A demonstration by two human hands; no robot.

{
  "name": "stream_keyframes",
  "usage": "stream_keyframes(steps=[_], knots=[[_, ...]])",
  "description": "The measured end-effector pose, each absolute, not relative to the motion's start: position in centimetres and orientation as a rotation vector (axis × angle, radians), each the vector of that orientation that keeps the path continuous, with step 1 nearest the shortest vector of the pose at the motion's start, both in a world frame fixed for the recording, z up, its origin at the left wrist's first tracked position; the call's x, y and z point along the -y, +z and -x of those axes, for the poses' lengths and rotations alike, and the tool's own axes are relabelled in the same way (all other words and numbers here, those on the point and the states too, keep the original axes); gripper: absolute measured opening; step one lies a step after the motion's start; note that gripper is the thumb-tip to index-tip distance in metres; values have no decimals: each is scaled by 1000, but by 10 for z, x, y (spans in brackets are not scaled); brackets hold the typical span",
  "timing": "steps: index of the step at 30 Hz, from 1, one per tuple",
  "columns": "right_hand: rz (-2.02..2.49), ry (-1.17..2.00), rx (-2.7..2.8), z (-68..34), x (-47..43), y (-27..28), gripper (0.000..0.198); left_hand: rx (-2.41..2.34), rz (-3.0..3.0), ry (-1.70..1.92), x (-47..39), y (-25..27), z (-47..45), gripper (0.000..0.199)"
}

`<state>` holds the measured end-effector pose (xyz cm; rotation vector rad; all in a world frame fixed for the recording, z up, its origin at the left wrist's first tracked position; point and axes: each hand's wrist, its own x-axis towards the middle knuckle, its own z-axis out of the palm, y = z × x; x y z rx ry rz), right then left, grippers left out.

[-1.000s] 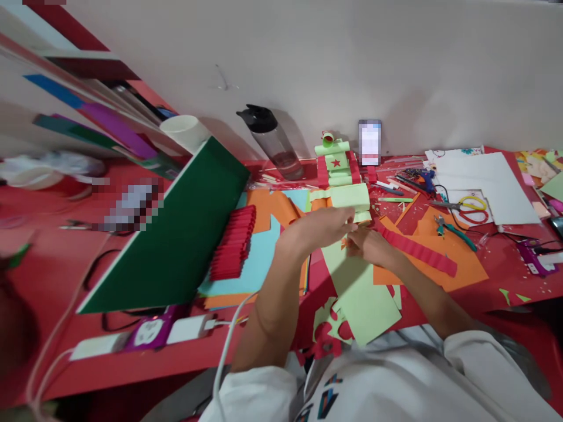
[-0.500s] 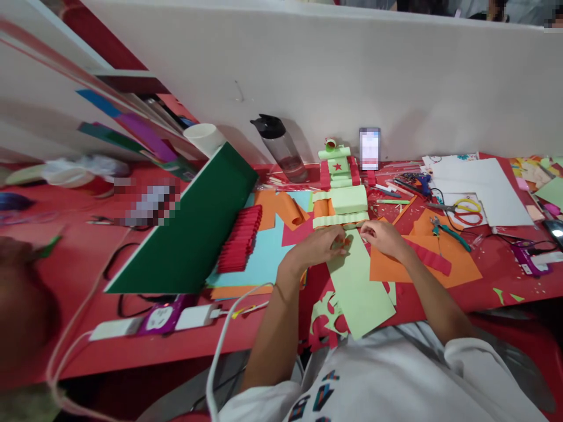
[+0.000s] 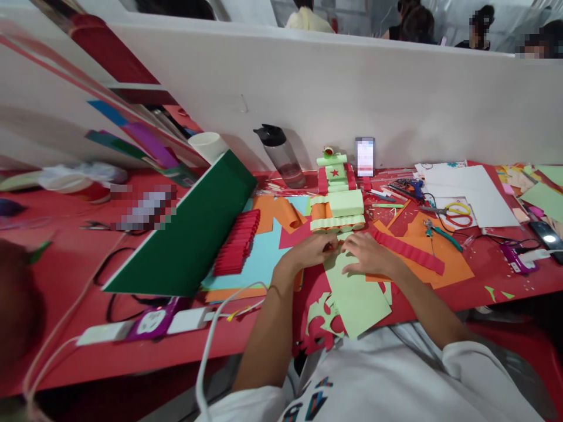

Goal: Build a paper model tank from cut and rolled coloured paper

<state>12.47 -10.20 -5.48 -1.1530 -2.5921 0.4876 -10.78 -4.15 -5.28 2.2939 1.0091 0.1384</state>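
Note:
A light green paper sheet (image 3: 361,302) lies aslant in front of me, its near end at the table edge. My left hand (image 3: 314,251) is at the sheet's far end, fingers curled in; what they hold, if anything, is hidden. Close beside it, my right hand (image 3: 367,253) rests over the far part of the sheet with its fingers apart. Just beyond both hands stands a paper tank model (image 3: 346,204) in light green, orange and red, with a red star on it.
A row of folded red paper strips (image 3: 237,241) lies left, beside a leaning green board (image 3: 189,228). Orange sheets (image 3: 413,261), scissors (image 3: 457,214) and pliers (image 3: 444,234) lie right. A bottle (image 3: 281,155) and a phone (image 3: 365,157) stand at the back. A white cable (image 3: 206,357) crosses near my left arm.
My right hand has moved left and nearer over the sheet, its fingers spreading from a pinch. The left hand stays at the far end. The view has tipped up slightly.

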Motion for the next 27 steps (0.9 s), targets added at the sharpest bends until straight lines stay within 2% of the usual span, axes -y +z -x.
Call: stream_keyframes(steps=[2,5,11,20,27], knots=[[1119,460,2665,-115,109,-53,68,-1035,-2315,167,41,-51,112,15],[968,472,2739,-107,119,-52,72,-1102,-2327,208,40,-48,117,14],[674,714,2847,-114,122,-62,65,-1268,-2422,267,41,-44,115,26],[898,817,2831,-138,98,-43,32,-1206,-2452,243,42,-52,108,24],[863,830,2808,-137,115,-44,40,-1161,-2433,279,42,-56,105,23]])
